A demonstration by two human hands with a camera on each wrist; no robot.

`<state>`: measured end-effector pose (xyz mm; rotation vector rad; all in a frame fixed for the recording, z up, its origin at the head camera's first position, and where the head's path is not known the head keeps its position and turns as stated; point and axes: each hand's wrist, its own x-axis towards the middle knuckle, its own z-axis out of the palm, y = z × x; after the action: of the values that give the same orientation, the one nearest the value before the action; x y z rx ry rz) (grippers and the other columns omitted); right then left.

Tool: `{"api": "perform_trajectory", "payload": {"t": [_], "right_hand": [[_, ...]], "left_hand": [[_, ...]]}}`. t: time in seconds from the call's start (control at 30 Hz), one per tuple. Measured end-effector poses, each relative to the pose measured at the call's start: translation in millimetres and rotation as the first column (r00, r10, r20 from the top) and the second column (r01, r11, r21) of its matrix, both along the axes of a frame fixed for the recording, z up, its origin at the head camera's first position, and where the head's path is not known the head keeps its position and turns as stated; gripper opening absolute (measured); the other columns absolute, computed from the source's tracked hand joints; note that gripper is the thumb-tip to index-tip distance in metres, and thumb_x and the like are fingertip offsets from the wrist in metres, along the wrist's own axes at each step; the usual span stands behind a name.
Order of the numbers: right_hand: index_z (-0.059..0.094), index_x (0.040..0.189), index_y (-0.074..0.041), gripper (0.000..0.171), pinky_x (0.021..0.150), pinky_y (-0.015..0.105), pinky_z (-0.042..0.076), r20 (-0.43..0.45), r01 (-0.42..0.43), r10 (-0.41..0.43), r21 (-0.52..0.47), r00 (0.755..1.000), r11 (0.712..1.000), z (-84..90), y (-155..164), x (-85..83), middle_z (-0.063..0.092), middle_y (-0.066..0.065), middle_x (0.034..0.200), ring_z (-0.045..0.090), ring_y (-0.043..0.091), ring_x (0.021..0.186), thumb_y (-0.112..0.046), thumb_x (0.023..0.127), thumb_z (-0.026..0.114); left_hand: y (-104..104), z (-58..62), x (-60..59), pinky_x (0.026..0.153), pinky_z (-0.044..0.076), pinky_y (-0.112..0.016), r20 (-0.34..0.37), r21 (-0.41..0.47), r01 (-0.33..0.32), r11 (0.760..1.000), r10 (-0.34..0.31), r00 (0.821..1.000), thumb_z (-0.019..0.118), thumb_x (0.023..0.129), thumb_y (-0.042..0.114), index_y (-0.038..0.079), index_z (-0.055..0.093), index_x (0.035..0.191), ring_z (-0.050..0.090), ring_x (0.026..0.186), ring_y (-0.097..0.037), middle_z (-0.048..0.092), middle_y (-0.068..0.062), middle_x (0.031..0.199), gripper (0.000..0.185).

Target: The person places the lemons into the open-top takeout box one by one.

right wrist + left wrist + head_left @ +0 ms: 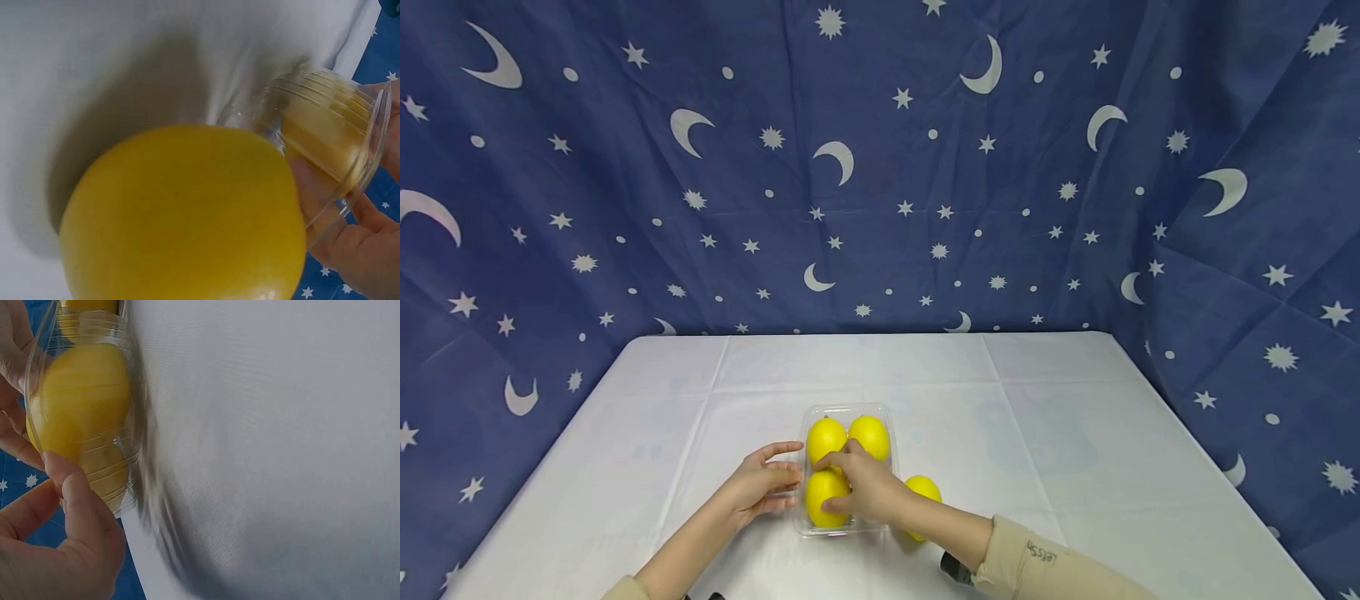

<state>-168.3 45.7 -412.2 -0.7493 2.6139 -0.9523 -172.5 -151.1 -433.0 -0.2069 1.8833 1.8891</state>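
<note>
A clear plastic container (pixel 850 531) stands on the white table with yellow lemons in it. At its left side is my left hand (pixel 765 482), fingers spread and fingertips right at the rim. My right hand (pixel 867 487) reaches over the container and grips the near-left lemon (pixel 826 504), thumb and fingers curled round it. Two other lemons, one at far left (pixel 825 440) and one at far right (pixel 869 435), lie behind it. A loose lemon (pixel 923 489) sits just right of the container, partly under my right forearm; this lemon (pixel 184 215) looms large in the right wrist view.
White cloth covers the table (pixel 947 400). Behind and beside it hangs a dark blue curtain (pixel 880 250) with moons and stars. A small black object (pixel 956 568) shows by the right sleeve.
</note>
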Motion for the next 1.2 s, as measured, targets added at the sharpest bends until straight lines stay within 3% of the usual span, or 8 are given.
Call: {"api": "perform_trajectory", "payload": {"t": [0.33,0.47,0.73,1.0,1.2], "right_hand": [[0.060,0.113,-0.008,0.039,0.075,0.016,0.049,-0.154,0.010,0.006,0.101,0.988,0.995,0.3,-7,2.2,0.065,0.002,0.105,0.056,0.006,0.086,-0.025,0.080,0.073],[0.061,0.112,-0.007,0.037,0.074,0.015,0.049,-0.129,0.002,0.009,0.085,0.992,0.996,0.9,-6,0.2,0.067,0.003,0.106,0.056,0.004,0.085,-0.024,0.082,0.072],[0.064,0.112,-0.005,0.038,0.070,0.014,0.050,0.023,-0.002,0.002,-0.016,1.000,1.000,1.8,0,-5.8,0.065,0.003,0.103,0.057,0.009,0.083,-0.018,0.078,0.076],[0.064,0.117,-0.007,0.042,0.066,0.012,0.047,0.037,-0.022,0.022,-0.003,0.999,1.000,2.0,2,-8.9,0.065,0.001,0.103,0.052,0.006,0.074,-0.019,0.079,0.076],[0.060,0.123,-0.007,0.048,0.064,0.011,0.045,0.010,-0.049,0.049,0.032,0.999,0.998,2.0,4,-7.3,0.062,-0.003,0.095,0.049,0.004,0.071,-0.021,0.080,0.075]], "left_hand": [[0,0.1,-1.3,0.058,0.057,-0.019,0.000,-0.014,-0.022,1.000,0.022,1.000,0.057,0.088,0.000,0.001,0.034,0.139,0.057,0.072,-0.010,0.055,0.002,0.084,0.055],[-1,0.6,-1.6,0.059,0.057,-0.019,0.001,-0.001,-0.016,1.000,0.016,1.000,0.056,0.089,0.000,0.001,0.034,0.139,0.057,0.072,-0.009,0.056,0.002,0.084,0.055],[-2,0.2,-1.4,0.060,0.057,-0.019,0.005,0.008,-0.010,1.000,0.010,1.000,0.057,0.089,0.001,0.001,0.033,0.140,0.057,0.072,-0.009,0.056,0.002,0.085,0.056],[-2,-0.5,-1.6,0.061,0.057,-0.019,0.001,0.014,0.001,1.000,-0.001,1.000,0.058,0.089,0.002,0.001,0.032,0.140,0.057,0.072,-0.009,0.056,0.002,0.085,0.057],[-1,-0.7,0.5,0.061,0.057,-0.019,0.001,0.006,-0.004,1.000,0.004,1.000,0.059,0.089,0.002,0.001,0.033,0.140,0.058,0.073,-0.009,0.056,0.003,0.085,0.057]]}}
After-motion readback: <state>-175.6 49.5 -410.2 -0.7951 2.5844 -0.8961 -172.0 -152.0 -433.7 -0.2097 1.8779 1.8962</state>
